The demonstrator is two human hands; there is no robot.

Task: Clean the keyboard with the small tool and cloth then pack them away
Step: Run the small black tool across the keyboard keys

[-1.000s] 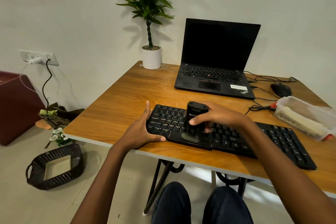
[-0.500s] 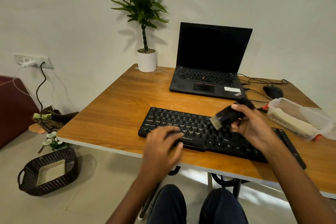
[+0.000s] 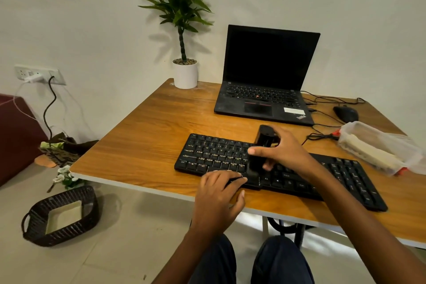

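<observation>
Wooden desk [image 3: 149, 145] against a plain wall, and only the head camera to go by.

What just changed: half a second back the right hand had the tool lifted clear of the keys and tilted in the air. Now it's planted on the keyboard [image 3: 214, 152] again, about mid-board. The left hand has moved too. It was gripping the keyboard's left end a second ago, and now it sits at the near edge, just below the tool. I'd read that as another brushing stroke starting, so cleaning is ongoing and nothing is packed yet.

Hands: the right hand [image 3: 283, 152] is wrapped around the tool [image 3: 264, 138], thumb on its left side and fingers curled behind. The left hand [image 3: 216, 193] isn't gripping anything. Its fingers lie fairly flat on the keyboard's front edge, steadying it.

Orientation: the tool stands nearly upright, working end down on the keys and top leaning away toward the laptop [image 3: 265, 99] beyond the right hand. The keyboard's long axis runs from far-left to near-right, passing under the right forearm.

A plastic box [image 3: 378, 145] sits right of the right hand. Can't tell if the pale thing inside is the cloth.
</observation>
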